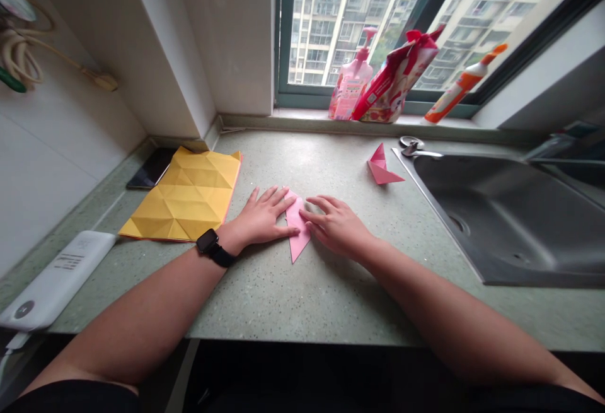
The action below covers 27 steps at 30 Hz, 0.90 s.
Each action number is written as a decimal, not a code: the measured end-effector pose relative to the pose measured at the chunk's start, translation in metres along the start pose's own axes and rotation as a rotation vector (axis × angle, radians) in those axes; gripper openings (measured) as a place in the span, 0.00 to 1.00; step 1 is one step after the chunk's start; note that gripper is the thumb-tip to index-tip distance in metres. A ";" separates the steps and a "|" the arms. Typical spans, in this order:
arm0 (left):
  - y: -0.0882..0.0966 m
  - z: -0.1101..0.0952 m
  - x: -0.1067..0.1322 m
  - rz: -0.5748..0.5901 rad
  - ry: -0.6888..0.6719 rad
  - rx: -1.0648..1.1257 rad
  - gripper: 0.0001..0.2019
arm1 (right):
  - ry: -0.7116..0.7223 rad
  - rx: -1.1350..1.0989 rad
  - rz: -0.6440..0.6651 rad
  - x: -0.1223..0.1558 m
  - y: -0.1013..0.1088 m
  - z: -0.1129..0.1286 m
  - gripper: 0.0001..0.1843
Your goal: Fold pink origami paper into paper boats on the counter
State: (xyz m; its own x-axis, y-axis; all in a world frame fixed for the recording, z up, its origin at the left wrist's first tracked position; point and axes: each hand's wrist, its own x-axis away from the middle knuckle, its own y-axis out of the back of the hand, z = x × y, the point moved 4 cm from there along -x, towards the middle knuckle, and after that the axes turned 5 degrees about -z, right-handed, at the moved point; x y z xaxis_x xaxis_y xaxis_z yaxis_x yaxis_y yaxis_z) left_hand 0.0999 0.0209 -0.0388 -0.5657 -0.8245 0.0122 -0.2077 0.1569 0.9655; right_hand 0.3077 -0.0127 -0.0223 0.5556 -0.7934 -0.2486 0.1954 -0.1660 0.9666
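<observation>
A small folded pink paper (pixel 297 243) lies flat on the green speckled counter (pixel 293 299), its point toward me. My left hand (pixel 265 217), with a black watch at the wrist, lies flat with fingers spread and presses the paper's left edge. My right hand (pixel 338 227) rests on the paper's right side, fingertips touching it. A second folded pink paper shape (pixel 382 168) stands farther back to the right, near the sink.
A creased yellow sheet (pixel 186 195) lies at left, a dark phone (pixel 150 169) behind it. A white power bank (pixel 57 280) sits near the front left edge. A steel sink (pixel 510 217) fills the right. A pink pump bottle (pixel 352 82), a red pouch (pixel 394 79) and an orange-capped bottle (pixel 460 85) stand on the windowsill.
</observation>
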 end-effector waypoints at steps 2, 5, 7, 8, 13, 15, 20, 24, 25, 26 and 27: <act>-0.001 0.000 0.000 0.007 0.003 0.000 0.47 | -0.065 0.037 0.034 0.000 -0.005 -0.001 0.22; -0.001 0.001 0.000 0.007 0.000 0.010 0.47 | -0.140 0.064 0.052 -0.002 -0.011 -0.002 0.23; -0.002 0.001 0.000 -0.001 -0.001 0.014 0.46 | -0.158 0.074 0.043 -0.003 -0.013 -0.001 0.24; -0.002 0.001 -0.001 -0.006 0.001 0.014 0.46 | -0.162 0.078 0.034 -0.004 -0.014 0.000 0.24; -0.002 0.001 -0.001 -0.025 0.023 0.004 0.49 | -0.171 0.083 0.022 -0.009 -0.018 0.004 0.28; -0.001 0.001 -0.001 -0.023 0.032 -0.005 0.50 | -0.175 0.075 0.037 -0.010 -0.019 0.005 0.29; 0.000 0.008 -0.006 -0.039 0.079 -0.023 0.54 | -0.187 0.066 0.048 -0.010 -0.021 0.005 0.30; 0.000 0.017 -0.009 -0.115 0.165 -0.005 0.47 | -0.186 0.058 0.043 -0.009 -0.024 0.003 0.30; 0.001 0.019 -0.009 -0.136 0.179 0.007 0.45 | -0.186 0.058 0.038 -0.009 -0.025 0.003 0.30; 0.002 0.019 -0.008 -0.154 0.180 0.022 0.44 | -0.187 0.059 0.031 -0.009 -0.025 0.002 0.30; 0.002 0.018 -0.008 -0.167 0.164 0.037 0.43 | -0.189 0.061 0.025 -0.009 -0.025 0.002 0.30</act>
State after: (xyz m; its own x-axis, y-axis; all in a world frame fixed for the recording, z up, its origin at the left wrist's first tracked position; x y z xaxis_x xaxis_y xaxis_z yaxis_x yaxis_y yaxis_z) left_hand 0.0892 0.0375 -0.0413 -0.3847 -0.9174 -0.1021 -0.3189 0.0283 0.9474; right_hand 0.2960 -0.0022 -0.0443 0.3971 -0.8925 -0.2139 0.1309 -0.1755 0.9757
